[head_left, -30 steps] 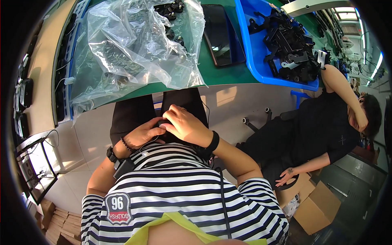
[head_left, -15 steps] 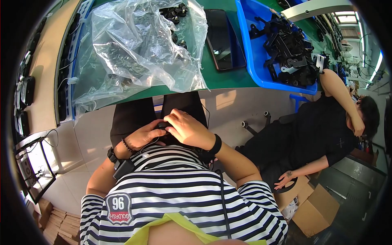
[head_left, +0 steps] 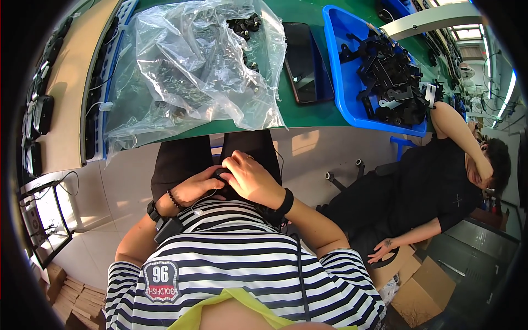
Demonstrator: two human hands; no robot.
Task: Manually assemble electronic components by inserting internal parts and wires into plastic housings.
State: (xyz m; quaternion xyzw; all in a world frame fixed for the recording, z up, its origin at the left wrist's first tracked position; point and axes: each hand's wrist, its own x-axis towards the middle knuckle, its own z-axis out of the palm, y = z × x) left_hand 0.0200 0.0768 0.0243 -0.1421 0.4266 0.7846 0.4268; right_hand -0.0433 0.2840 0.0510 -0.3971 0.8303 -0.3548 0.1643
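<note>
Over my lap, my left hand (head_left: 194, 188) and my right hand (head_left: 251, 177) meet around a small black part (head_left: 221, 174) with a rounded shape. My left fingers and thumb hold it from the left. From the right, the fingertips of my right hand pinch at its upper side. A thin cable (head_left: 206, 196) runs from beneath the left hand toward a small pale connector (head_left: 198, 211) by the striped shirt. Much of the part is covered by my fingers, so its exact kind cannot be made out.
On the green table (head_left: 308, 115) lie a clear plastic bag (head_left: 181, 66) of small black parts and a dark phone (head_left: 303, 66). A blue bin (head_left: 342, 82) holds several black parts. A person in black (head_left: 407, 187) sits at the right, near an open cardboard box (head_left: 423, 291).
The table and its things sit slightly lower in the picture. Both hands stay together on the black part, and my right fingers have shifted a little over it.
</note>
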